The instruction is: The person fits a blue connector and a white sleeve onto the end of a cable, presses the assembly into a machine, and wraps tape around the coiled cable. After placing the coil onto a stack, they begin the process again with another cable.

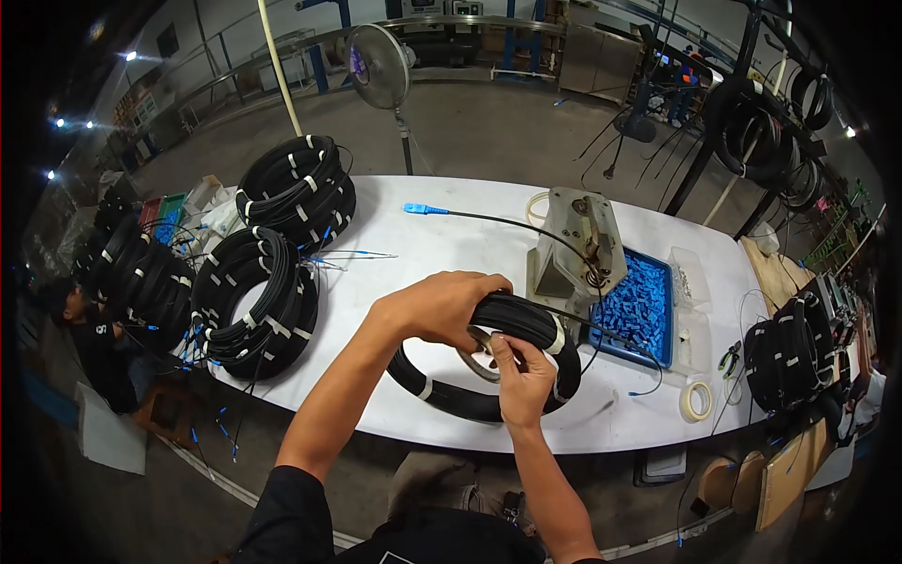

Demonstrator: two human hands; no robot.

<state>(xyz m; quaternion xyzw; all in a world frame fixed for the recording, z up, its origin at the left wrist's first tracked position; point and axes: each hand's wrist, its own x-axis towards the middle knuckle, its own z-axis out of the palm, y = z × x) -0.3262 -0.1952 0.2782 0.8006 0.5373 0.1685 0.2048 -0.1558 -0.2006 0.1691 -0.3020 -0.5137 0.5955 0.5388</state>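
Observation:
A coil of black cable with white tape bands lies at the near edge of the white table. My left hand is closed over the upper left of the coil, its fingers curled round the cable. Inside the ring, a roll of masking tape sits between my hands, partly hidden by fingers. My right hand pinches at the tape beside the cable; its fingertips are partly hidden. From the coil, one cable end with a blue connector stretches across the table to the upper left.
A metal bench device stands behind the coil, by a blue tray of small blue parts. Another tape roll and pliers lie to the right. Finished-looking cable coils stack at left. A person is at far left.

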